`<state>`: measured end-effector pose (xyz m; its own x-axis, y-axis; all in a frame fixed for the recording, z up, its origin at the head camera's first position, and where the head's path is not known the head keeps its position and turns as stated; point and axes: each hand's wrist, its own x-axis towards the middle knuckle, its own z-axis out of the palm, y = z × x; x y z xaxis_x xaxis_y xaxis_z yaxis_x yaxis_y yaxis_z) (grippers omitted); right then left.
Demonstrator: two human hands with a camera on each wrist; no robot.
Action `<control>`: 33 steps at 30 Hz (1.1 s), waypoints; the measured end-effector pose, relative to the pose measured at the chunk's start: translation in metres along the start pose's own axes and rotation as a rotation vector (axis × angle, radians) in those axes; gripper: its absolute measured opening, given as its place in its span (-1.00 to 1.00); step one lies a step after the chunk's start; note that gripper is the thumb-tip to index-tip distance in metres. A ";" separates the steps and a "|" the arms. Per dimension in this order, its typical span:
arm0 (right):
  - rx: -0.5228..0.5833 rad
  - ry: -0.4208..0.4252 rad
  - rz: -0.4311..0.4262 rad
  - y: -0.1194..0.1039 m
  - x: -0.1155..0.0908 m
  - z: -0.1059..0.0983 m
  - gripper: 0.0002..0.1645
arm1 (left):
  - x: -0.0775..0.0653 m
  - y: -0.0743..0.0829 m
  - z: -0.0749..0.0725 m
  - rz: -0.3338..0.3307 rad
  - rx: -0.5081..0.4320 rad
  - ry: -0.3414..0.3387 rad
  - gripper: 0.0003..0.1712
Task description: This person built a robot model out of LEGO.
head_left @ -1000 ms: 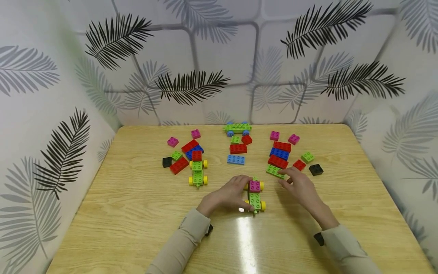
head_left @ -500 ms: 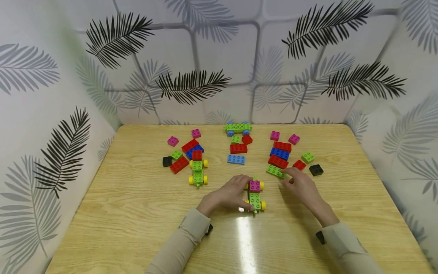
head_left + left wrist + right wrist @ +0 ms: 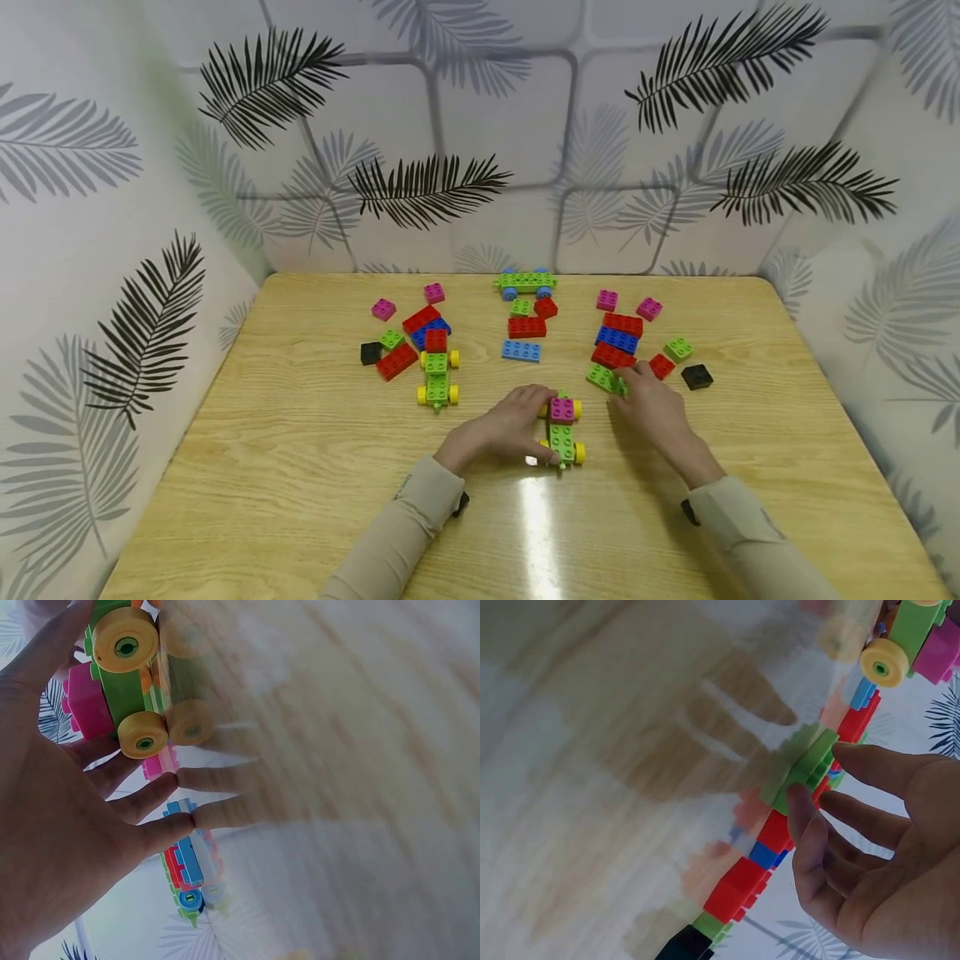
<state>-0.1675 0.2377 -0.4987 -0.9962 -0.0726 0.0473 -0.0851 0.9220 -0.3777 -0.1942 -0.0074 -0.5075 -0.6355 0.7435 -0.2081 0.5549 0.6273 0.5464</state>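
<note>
My left hand (image 3: 507,427) lies along the left side of a toy car with a green base and yellow wheels (image 3: 561,440), holding it between thumb and fingers. A magenta brick (image 3: 562,409) sits on the car's far end; in the left wrist view the same magenta brick (image 3: 88,701) shows beside the palm. To the right, my right hand (image 3: 654,410) pinches the right part of a long light-green brick (image 3: 600,377), partly covered by the fingertips. In the right wrist view, thumb and fingers are at this green brick (image 3: 807,769), close to the tabletop.
Red (image 3: 613,356) and dark-blue bricks (image 3: 617,339) lie just behind the green one. A black brick (image 3: 697,377) is farther right. Another yellow-wheeled car (image 3: 437,379) stands left; a blue-wheeled base (image 3: 527,282) stands at the back. A light-blue brick (image 3: 521,351) lies mid-table.
My right hand has closed in on the green brick, and its fingers now cover more of its right end. The left hand stays on the car. The head view has shifted slightly.
</note>
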 end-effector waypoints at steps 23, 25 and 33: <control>0.154 -0.358 -0.278 0.002 0.011 0.002 -0.22 | -0.001 0.003 -0.001 -0.006 -0.023 -0.007 0.09; 0.154 -0.358 -0.293 0.002 0.010 0.002 -0.23 | -0.001 0.003 -0.001 -0.008 -0.017 -0.004 0.09; 0.126 -0.243 -0.187 0.001 0.006 -0.003 -0.18 | 0.001 0.001 0.000 0.002 0.003 0.007 0.09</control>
<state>-0.1734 0.2394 -0.4956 -0.9366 -0.3386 -0.0901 -0.2527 0.8308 -0.4958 -0.1944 -0.0064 -0.5070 -0.6377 0.7435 -0.2014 0.5580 0.6261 0.5446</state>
